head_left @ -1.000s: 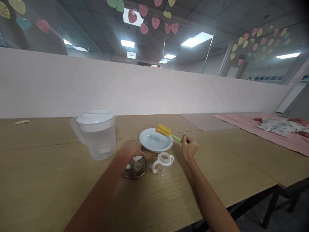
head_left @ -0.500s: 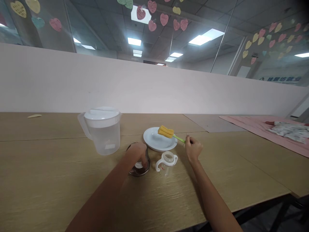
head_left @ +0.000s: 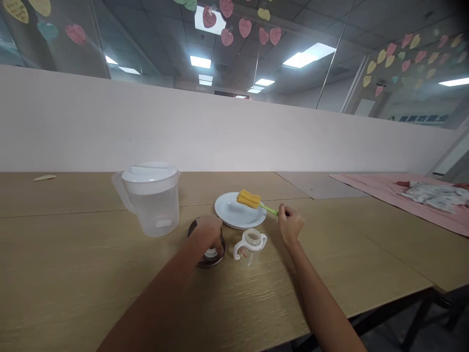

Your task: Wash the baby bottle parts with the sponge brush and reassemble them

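My right hand (head_left: 290,223) is closed round the green handle of a brush with a yellow sponge head (head_left: 249,198). The sponge is over the white plate (head_left: 234,215). My left hand (head_left: 209,231) reaches down into a dark metal bowl (head_left: 208,263), its fingers bent at a small white ringed piece (head_left: 211,253); the fingertips are partly hidden. Between my hands, in front of the plate, a clear bottle with white handles (head_left: 250,247) stands upright with its mouth open.
A lidded clear pitcher (head_left: 154,205) holding liquid stands left of the bowl. A pale flat piece (head_left: 44,177) lies at the far left. On the right, patterned fabric (head_left: 436,194) rests on a pink cloth (head_left: 370,183). A white wall runs behind the table (head_left: 80,264).
The whole view has shifted slightly. Both hands keep nearly the same places, and more of the white piece shows under my left fingers.
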Available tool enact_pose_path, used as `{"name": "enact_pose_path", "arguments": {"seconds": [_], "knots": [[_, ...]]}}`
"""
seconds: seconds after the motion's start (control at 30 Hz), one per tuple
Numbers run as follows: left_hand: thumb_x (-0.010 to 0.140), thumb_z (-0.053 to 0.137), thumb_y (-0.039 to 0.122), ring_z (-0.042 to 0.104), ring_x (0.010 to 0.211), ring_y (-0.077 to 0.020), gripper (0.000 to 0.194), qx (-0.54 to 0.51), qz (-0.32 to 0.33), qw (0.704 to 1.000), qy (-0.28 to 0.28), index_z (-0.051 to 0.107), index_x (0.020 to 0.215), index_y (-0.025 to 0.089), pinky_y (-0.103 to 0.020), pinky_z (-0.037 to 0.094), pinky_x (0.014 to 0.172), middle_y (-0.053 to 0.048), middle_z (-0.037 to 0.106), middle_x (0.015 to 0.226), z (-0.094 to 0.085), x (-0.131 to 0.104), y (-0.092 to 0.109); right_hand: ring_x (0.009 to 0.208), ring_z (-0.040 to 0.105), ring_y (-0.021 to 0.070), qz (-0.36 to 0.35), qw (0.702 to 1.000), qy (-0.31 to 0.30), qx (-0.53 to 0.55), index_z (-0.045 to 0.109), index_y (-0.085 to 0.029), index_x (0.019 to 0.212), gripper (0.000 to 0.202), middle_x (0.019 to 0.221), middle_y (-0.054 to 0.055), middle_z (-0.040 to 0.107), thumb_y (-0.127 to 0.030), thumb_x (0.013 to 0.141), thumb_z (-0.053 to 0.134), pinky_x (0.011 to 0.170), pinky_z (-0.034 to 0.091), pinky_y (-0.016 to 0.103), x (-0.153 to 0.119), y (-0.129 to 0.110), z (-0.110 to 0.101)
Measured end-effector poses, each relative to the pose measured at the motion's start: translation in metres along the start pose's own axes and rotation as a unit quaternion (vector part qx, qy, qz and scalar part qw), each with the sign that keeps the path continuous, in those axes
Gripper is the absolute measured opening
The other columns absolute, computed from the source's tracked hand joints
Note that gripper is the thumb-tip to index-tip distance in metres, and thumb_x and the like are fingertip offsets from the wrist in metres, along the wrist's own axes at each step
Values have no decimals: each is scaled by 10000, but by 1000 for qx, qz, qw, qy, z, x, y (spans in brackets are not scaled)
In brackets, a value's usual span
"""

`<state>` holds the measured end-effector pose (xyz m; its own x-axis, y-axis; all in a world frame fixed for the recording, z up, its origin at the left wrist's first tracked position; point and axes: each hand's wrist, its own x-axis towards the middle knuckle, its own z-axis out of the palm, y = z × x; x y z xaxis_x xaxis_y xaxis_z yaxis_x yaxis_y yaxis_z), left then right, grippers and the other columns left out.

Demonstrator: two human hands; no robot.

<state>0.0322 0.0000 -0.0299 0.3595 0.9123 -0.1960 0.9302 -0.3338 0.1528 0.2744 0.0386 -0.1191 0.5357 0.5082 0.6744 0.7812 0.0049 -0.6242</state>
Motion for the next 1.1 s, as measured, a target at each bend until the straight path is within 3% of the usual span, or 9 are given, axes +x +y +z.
{"name": "enact_pose_path", "arguments": {"seconds": [0.1,0.2,0.33,0.4,0.57,0.73,0.87,0.97,1.1], "knots": [[500,755,452,635,769,-265,440,64,15,998,10,668,813,156,-286,455,608,-101,689,850,-19,-17,8,457,303,101,16,1000,3,14,550,-152,474,458,447,28,489,-403,811,367,510,199,258,2,1,0],[559,716,476,620,858,-236,531,32,109,993,43,616,1008,211,-252,426,628,-50,673,978,-29,-31,23,461,299,99,28,999,3,27,547,-146,464,467,430,21,471,-412,806,373,505,202,254,4,2,0],[569,728,467,577,997,-252,667,-5,236,970,62,535,1158,223,-272,422,730,-50,615,1140,-15,-32,41,460,297,99,27,999,8,34,553,-143,467,475,426,22,479,-427,805,377,503,201,251,2,2,1],[573,729,478,580,980,-260,646,-6,258,964,61,549,1135,213,-288,423,739,-56,624,1095,-3,-26,46,458,300,100,23,999,11,35,557,-141,472,483,430,26,485,-430,809,367,501,203,250,1,3,1],[638,702,374,590,934,-253,502,-11,246,967,62,559,1086,199,-284,430,707,-61,638,999,16,-9,49,453,285,100,16,999,9,34,521,-152,455,466,417,18,460,-425,799,367,500,197,251,0,1,0],[588,742,391,590,897,-238,657,-77,248,963,75,493,1154,167,-275,429,695,-68,629,991,6,-15,48,462,287,99,41,997,12,59,473,-161,446,430,412,-8,408,-419,781,395,498,207,254,1,1,0],[569,741,457,581,905,-216,588,-201,248,936,148,549,1063,201,-276,436,740,-24,626,1005,-16,-28,45,461,273,96,86,988,37,119,414,-179,432,413,406,-39,313,-428,761,425,473,220,252,3,6,2],[569,746,440,587,882,-188,538,-287,211,913,199,583,1030,217,-266,449,762,2,642,1000,-29,-30,37,457,268,90,134,973,52,180,375,-192,432,384,430,-55,255,-409,737,461,452,236,242,6,8,4],[596,748,359,583,975,-180,526,-345,185,869,304,577,1070,206,-261,453,843,-15,636,1090,-30,-15,21,446,263,89,188,947,70,250,364,-207,450,346,442,-62,243,-383,724,484,427,264,240,8,7,6]]}}
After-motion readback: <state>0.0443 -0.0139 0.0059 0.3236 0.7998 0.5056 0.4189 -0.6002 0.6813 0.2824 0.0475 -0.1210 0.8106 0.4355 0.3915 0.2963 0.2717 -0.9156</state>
